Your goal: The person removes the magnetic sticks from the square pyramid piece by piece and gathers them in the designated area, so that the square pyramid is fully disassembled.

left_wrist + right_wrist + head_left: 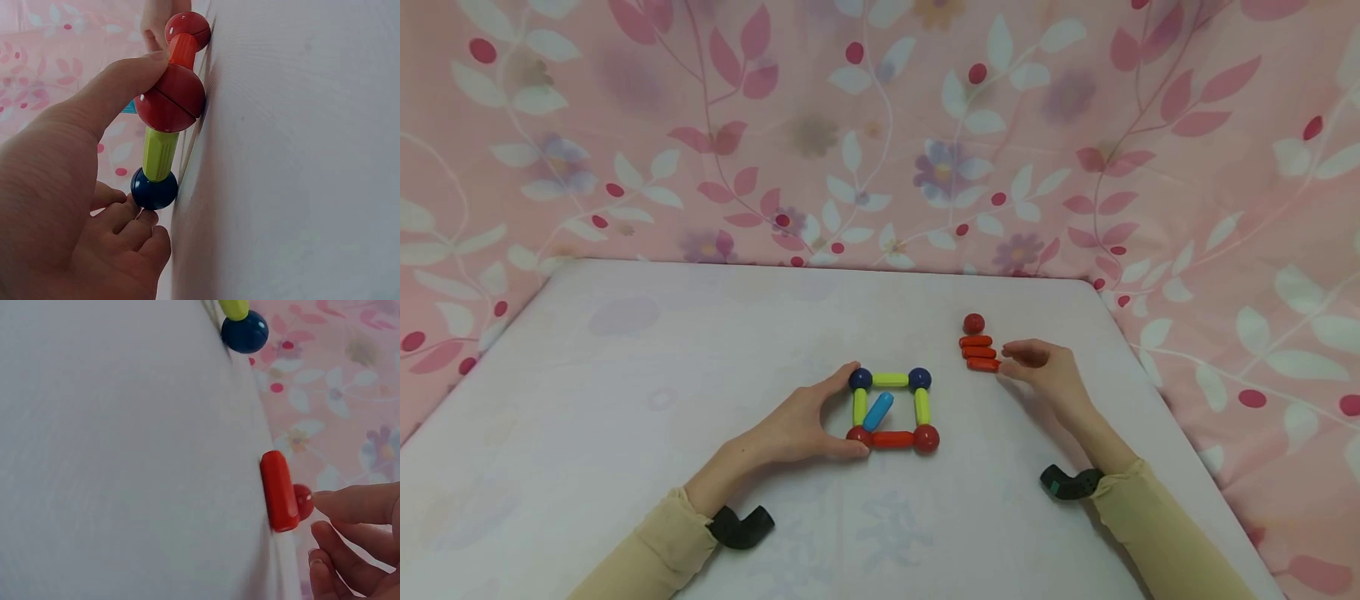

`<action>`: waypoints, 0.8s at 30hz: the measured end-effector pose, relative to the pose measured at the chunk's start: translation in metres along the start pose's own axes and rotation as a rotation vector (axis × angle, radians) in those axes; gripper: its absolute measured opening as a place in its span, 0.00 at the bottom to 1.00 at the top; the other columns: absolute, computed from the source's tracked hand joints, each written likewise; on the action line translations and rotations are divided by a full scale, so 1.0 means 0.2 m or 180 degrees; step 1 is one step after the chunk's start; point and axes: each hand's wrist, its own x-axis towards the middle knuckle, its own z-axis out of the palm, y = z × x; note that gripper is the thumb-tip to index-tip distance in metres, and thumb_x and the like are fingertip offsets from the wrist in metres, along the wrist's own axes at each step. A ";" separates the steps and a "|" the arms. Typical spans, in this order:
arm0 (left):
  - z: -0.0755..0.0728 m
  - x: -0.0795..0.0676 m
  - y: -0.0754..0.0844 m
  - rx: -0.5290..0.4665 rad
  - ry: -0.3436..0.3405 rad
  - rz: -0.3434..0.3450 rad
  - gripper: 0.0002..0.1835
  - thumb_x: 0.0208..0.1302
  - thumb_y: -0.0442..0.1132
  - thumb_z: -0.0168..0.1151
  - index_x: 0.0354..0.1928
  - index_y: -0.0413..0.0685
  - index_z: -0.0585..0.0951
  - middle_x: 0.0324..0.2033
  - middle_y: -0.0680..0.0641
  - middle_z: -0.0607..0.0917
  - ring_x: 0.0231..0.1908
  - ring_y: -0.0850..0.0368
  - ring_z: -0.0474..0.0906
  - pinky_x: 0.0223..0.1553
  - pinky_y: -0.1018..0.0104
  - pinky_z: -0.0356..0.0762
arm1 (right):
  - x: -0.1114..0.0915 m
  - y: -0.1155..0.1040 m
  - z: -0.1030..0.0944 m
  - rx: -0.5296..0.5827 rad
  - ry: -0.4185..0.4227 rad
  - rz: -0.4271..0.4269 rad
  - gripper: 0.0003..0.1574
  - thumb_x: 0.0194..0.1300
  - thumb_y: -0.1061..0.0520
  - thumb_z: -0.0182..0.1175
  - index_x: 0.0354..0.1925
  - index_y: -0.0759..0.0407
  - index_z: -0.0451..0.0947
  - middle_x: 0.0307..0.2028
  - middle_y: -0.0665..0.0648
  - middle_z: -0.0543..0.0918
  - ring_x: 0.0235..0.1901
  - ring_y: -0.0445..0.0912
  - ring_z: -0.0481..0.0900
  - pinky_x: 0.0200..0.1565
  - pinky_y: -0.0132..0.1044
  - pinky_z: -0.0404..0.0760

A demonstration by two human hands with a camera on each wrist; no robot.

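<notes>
A square of magnetic building rods and balls (892, 439) lies on the table, with two blue balls at the far corners and two red balls at the near ones. My left hand (797, 423) grips its left side, thumb on a red ball (170, 99) and fingers against a blue ball (154, 189). From the near-left red ball a light-blue rod (878, 411) slants across the square's inside. My right hand (1047, 377), fingers loosely bent, is beside several red rods (979, 353); its thumb is close to the nearest rod's end, and whether they touch I cannot tell.
Beyond the red rods sits a loose red ball (973, 322). Dark wrist-worn devices (741, 527) are at both sleeve cuffs. A white cloth-covered table (625, 400) meets pink floral fabric (880, 167) at its back and sides.
</notes>
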 end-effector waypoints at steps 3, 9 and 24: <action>0.00 0.00 0.00 0.0019 0.0007 -0.0017 0.61 0.44 0.65 0.77 0.79 0.65 0.54 0.76 0.56 0.59 0.76 0.52 0.53 0.70 0.40 0.62 | -0.02 -0.08 0.00 0.0054 0.0055 -0.0076 0.26 0.68 0.51 0.65 0.60 0.59 0.78 0.57 0.61 0.82 0.59 0.53 0.75 0.49 0.21 0.75; 0.00 0.00 0.00 0.0038 0.0007 -0.0007 0.61 0.44 0.65 0.77 0.79 0.64 0.54 0.76 0.56 0.59 0.76 0.52 0.54 0.70 0.40 0.62 | -0.07 -0.28 0.07 0.0269 -0.0096 -0.0366 0.25 0.65 0.51 0.68 0.58 0.57 0.80 0.54 0.62 0.83 0.56 0.55 0.79 0.47 0.22 0.80; 0.00 0.01 -0.01 -0.0013 -0.0001 0.0093 0.61 0.45 0.65 0.77 0.79 0.63 0.54 0.76 0.57 0.60 0.76 0.53 0.54 0.71 0.42 0.61 | -0.11 -0.55 0.38 0.0518 -0.0952 -0.0919 0.24 0.61 0.57 0.71 0.56 0.55 0.81 0.51 0.62 0.86 0.49 0.52 0.84 0.52 0.37 0.83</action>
